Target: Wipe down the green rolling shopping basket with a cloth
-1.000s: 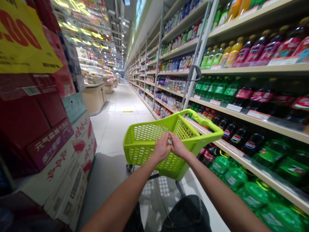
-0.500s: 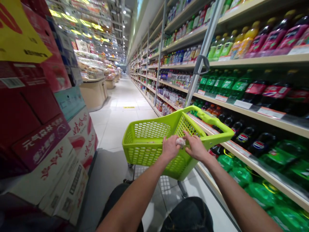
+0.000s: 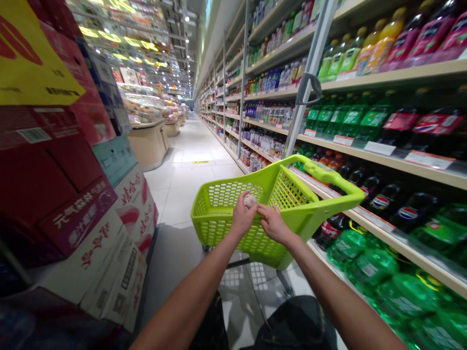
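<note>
My left hand (image 3: 243, 214) is closed around a small whitish-pink crumpled lump (image 3: 250, 201), too small to name. Beside it, my right hand (image 3: 273, 222) has its fingers drawn together, with the fingertips meeting the left thumb near the lump. Whether anything sits between the right fingertips is hidden. Both hands are held over the near side of a lime-green shopping cart (image 3: 215, 233), which stands askew before me. Its handle (image 3: 330, 177) points to the right, towards the shelves, and neither hand touches it.
Drink shelves (image 3: 383, 150) line the right side, with large green bottles (image 3: 372, 265) at the bottom. Stacked drink cartons (image 3: 91, 243) rise on the left. A tiled aisle (image 3: 182, 180) runs ahead past a wooden display counter (image 3: 149, 143). My knees show below the cart.
Both hands have moved left with the lump, which now shows at the top of my left hand. My right fingers, spread before, have come together. The view has shifted slightly.
</note>
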